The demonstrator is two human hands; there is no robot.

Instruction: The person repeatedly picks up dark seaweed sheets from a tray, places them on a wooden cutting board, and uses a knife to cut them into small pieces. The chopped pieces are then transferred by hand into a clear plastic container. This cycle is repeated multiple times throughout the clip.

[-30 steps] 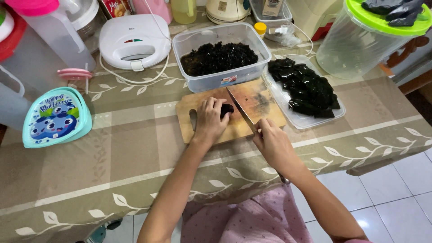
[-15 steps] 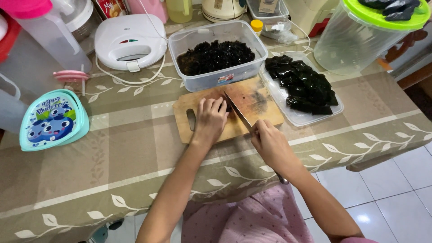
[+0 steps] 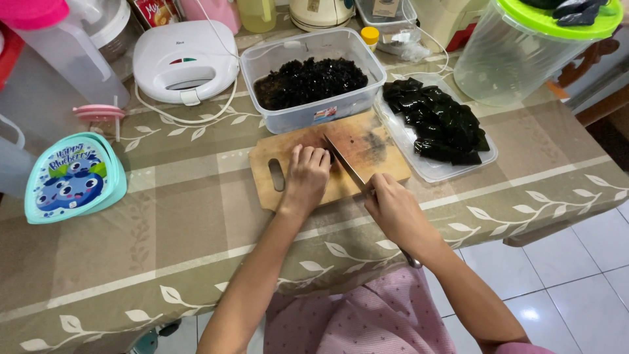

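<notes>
Head view: one person at a table (image 3: pixel 196 216) covered by an olive cloth with a white leaf pattern, both bare forearms reaching forward
Cutting boards: one, wooden (image 3: pixel 295 167), with a slot handle at its left end, lying in front of the clear tub
Knives: one, a broad cleaver (image 3: pixel 350 154), its blade angled across the board's right half
Clear tubs of chopped dark jelly: one (image 3: pixel 311 82), rectangular, touching the board's far edge
Trays of dark jelly slabs: one (image 3: pixel 439 124), shallow and clear, just right of the board
Other things: one white sandwich maker (image 3: pixel 185 60), one teal heart-shaped box (image 3: pixel 72 178), one large clear jar with a green lid (image 3: pixel 524 49)
Left hand (image 3: pixel 306 177): palm down on the board, fingers curled together over a small dark piece right beside the blade; the piece is mostly hidden
Right hand (image 3: pixel 393 206): closed around the cleaver's handle at the board's near right corner, wrist bent, forearm running back towards the body
Hands: near each other, not touching
</notes>
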